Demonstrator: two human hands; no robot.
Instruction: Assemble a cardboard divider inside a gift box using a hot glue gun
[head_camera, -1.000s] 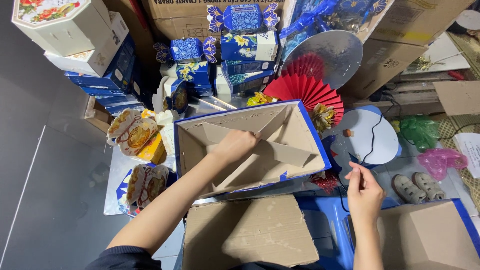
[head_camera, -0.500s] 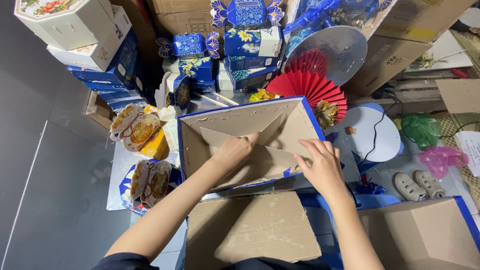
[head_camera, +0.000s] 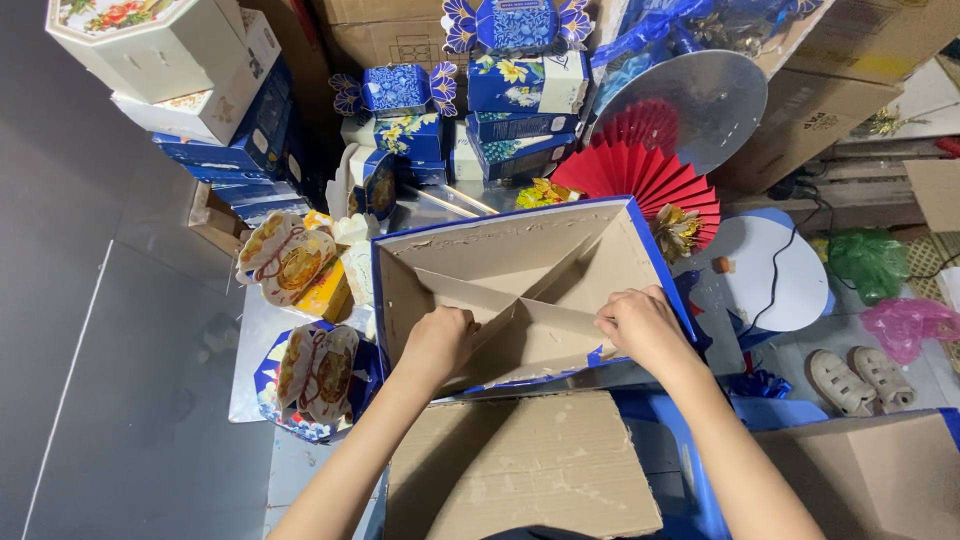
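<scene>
Both hands work inside the box (head_camera: 520, 290), a blue-edged cardboard tray with brown card dividers that lies open just ahead of the person. The left hand (head_camera: 440, 340) has its grip curled down onto the near-left end of a divider (head_camera: 470, 300), fingers pressed on the card; whether they pinch it or only push, I cannot tell. The right hand (head_camera: 645, 325) has its grip closed over the near-right corner, fingers wrapped on the wall where the long divider meets it.

The box looks light and fairly stiff at its walls, though the dividers are thin card, likely to bend or crease if pushed mid-span. The raw edges look rough, not slippery. Taking it by the outer walls or corners, as the right grip does, seems safest; the dividers are best handled near their ends.

Below both grips lies a flat cardboard sheet (head_camera: 520, 470). Beyond the right grip stands a red paper fan (head_camera: 650, 180); left of the left grip lie decorated packets (head_camera: 290, 265), and farther off a stack of blue boxes (head_camera: 450, 120).
</scene>
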